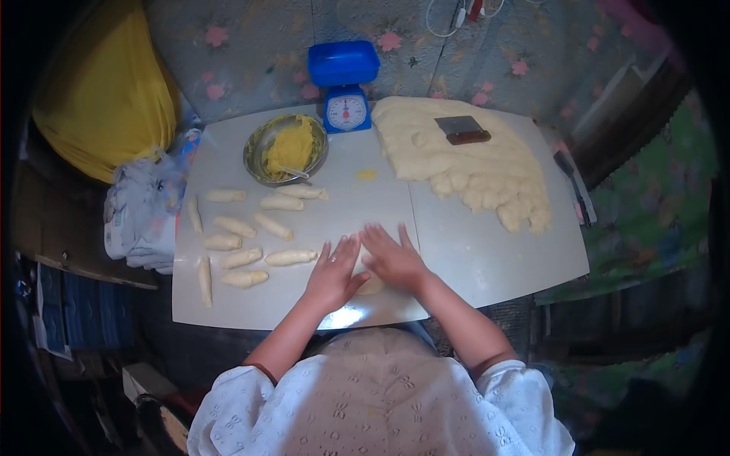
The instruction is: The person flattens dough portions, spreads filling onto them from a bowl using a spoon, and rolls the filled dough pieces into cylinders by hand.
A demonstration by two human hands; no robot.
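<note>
Side by side at the table's near middle, my left hand (333, 272) and my right hand (395, 260) lie flat with fingers stretched out. A small pale piece of dough (371, 284) shows between and below them, mostly covered by the hands. To the left of my left hand rest several rolled dough pieces, the nearest one a dough roll (291, 258). Beyond them stands a metal bowl (249, 158) of yellow filling (292, 146), with a light-handled spoon (295, 172) in it. A large mass of dough (414, 129) spreads over the far right.
The pale tabletop (487, 266) has a seam across it. A blue kitchen scale (346, 106) stands at the back. A dough scraper (464, 131) lies on the large dough. Plastic bags (144, 205) and a yellow cloth (106, 99) are left of the table.
</note>
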